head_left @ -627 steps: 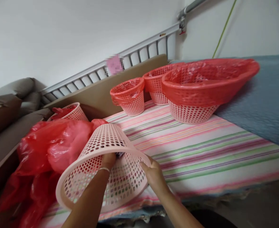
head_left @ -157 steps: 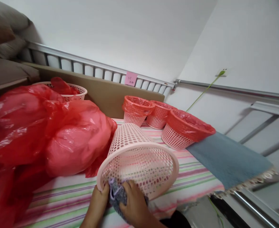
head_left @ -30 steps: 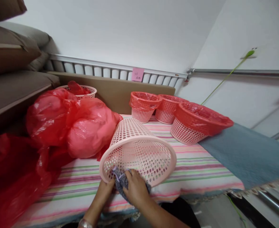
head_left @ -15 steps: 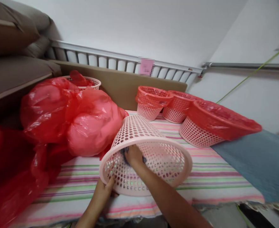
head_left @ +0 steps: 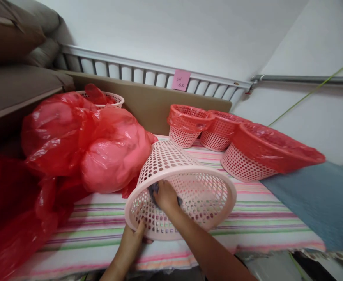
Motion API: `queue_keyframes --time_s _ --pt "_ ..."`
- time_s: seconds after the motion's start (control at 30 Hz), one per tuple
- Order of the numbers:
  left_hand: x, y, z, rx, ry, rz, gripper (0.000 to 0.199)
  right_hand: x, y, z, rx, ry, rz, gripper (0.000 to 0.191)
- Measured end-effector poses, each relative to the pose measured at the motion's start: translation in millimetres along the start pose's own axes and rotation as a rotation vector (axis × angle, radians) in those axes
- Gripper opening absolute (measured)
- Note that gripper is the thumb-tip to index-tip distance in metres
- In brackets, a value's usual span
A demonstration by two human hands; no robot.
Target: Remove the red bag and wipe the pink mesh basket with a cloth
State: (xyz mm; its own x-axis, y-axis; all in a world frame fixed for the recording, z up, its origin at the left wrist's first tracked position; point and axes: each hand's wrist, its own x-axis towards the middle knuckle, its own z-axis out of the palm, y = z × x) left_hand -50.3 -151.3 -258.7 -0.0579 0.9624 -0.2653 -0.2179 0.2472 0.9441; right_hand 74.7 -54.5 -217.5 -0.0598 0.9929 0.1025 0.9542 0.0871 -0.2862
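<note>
A pale pink perforated basket (head_left: 171, 158) lies on its side on a striped cloth (head_left: 101, 224), its open mouth facing me. My left hand (head_left: 135, 236) grips the lower left part of its rim, thumb inside and the other fingers partly hidden beneath. Inside the basket, my right hand (head_left: 166, 197) is closed on a dark grey-blue rag (head_left: 153, 192), pressed against the inner wall at the left. Parts of the rag stick out on both sides of the hand.
Filled red plastic bags (head_left: 113, 156) are at the left, a basket (head_left: 119, 100) behind them. Red-lined baskets (head_left: 184, 136) stand at the back right. A pink note (head_left: 181, 80) hangs on the radiator (head_left: 126, 74). Blue fabric (head_left: 314, 203) lies at the right.
My right hand and the rag have shifted slightly right and down inside the basket. My left hand has moved a little to the right along with the rim.
</note>
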Motion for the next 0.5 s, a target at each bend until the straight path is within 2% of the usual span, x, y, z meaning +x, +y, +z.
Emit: queue_keyframes --time_s 0.1,0.17,0.23,0.27,0.37,0.43,0.5 --pt "2 -2 -2.1 0.029 0.022 0.036 0.075 -67 3 1 -0.046 -0.016 -0.054 0.041" --pt "1 -4 -1.8 0.074 0.056 0.138 0.068 -105 9 0 -0.043 -0.052 -0.065 0.040" --pt "-3 -6 1.5 0.107 0.068 0.226 0.062 -129 15 -3 -0.025 -0.078 -0.057 0.039" --pt "-6 -8 4.3 0.119 0.050 0.212 0.062 -135 18 -5 -0.015 -0.081 -0.048 0.039" --pt "-16 -14 13.0 0.139 -0.052 0.008 0.076 -129 24 -9 0.001 -0.051 -0.009 0.040" --pt "-20 -17 16.3 0.144 -0.086 -0.071 0.086 -110 23 -7 -0.022 -0.007 0.015 0.038" --pt "-20 -18 16.5 0.169 -0.092 -0.088 0.089 -81 19 -3 -0.055 0.035 0.036 0.032"
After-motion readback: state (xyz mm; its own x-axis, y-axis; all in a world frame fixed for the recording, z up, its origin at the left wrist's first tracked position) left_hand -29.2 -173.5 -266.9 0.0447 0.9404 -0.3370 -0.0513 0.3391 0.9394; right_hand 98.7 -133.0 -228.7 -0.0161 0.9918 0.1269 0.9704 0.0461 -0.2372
